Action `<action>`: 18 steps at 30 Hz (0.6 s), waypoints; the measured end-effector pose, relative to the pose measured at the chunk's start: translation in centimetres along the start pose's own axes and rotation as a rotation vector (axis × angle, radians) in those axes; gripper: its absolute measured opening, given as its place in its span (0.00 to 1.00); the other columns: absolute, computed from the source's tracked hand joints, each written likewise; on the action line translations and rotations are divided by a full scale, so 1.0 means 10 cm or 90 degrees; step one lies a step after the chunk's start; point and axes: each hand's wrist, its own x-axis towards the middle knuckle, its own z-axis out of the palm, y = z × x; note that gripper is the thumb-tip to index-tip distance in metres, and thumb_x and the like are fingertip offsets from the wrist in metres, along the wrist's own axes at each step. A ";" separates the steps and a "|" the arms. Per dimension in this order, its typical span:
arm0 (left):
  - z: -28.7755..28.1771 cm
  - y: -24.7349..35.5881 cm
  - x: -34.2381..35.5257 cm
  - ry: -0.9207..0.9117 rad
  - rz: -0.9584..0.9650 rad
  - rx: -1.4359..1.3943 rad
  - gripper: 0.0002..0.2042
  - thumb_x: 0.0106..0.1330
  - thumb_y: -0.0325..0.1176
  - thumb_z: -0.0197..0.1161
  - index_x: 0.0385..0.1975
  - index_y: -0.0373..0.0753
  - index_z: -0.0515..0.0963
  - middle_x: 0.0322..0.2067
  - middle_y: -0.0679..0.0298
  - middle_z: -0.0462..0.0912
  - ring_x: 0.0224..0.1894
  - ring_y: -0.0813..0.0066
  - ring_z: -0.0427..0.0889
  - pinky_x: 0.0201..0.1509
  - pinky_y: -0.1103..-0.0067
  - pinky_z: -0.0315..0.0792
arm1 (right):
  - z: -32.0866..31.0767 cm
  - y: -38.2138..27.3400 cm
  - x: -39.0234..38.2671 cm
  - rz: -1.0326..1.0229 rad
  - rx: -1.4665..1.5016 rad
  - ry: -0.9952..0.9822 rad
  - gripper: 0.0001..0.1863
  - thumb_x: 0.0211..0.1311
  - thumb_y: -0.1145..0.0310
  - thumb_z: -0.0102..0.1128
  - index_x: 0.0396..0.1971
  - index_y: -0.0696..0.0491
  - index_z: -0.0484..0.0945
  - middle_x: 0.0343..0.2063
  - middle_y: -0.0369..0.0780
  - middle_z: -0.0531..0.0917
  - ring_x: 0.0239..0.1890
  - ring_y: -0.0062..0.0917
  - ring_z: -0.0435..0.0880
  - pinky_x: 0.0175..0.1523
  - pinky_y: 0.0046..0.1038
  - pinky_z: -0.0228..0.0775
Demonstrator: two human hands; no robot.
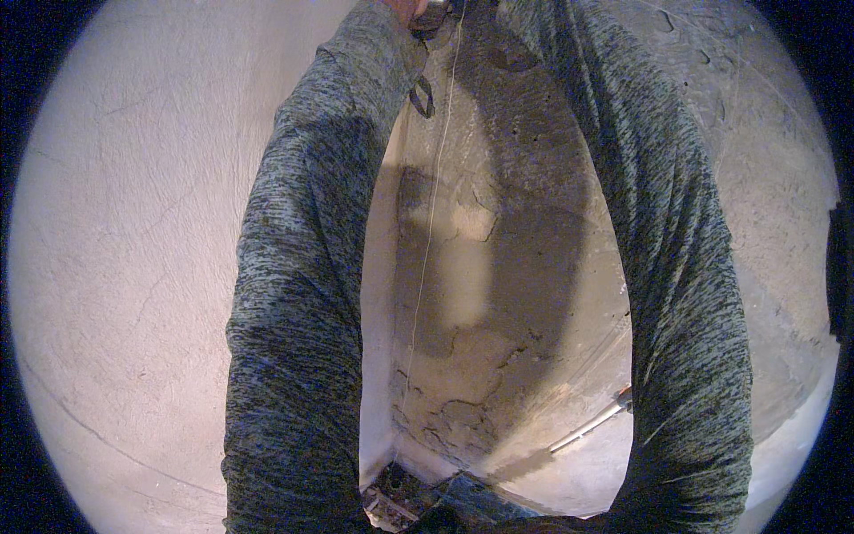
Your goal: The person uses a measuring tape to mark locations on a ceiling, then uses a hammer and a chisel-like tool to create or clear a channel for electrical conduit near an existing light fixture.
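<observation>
Pale wall (142, 222) at left, finely creased; it meets a rougher grey-brown wall (445, 392), cracked and pitted, in a corner. Broad shadows fall on the rough wall between the arms.

Both arms reach up from the lower edge in mottled grey-green sleeves, left sleeve (298, 294) and right sleeve (676, 294), well apart lower down and closer together near the top.

Hands: only a sliver of the left hand (406, 8) shows, cut off by the upper edge. A small shiny object (432, 14) sits right beside it — cannot tell whether it is gripped. The right hand lies beyond the upper edge; its state cannot be told.

Dark loop (423, 98) hangs by the left cuff. Thin pale cord (436, 191) runs from the upper edge down between the arms, near the rough wall.

Low in view: a white pole (587, 427) slants just beside the right sleeve — dark clutter (396, 491) and a bluish item (476, 495) lie near the foot of the corner, too unclear to identify.
</observation>
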 end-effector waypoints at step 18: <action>0.47 -0.41 0.00 -0.231 -0.251 -0.627 0.06 0.66 0.33 0.57 0.35 0.37 0.76 0.26 0.64 0.80 0.26 0.72 0.79 0.28 0.74 0.76 | -0.04 -0.16 -0.62 0.132 0.164 0.075 0.17 0.62 0.61 0.55 0.43 0.58 0.80 0.38 0.50 0.82 0.40 0.44 0.81 0.48 0.40 0.72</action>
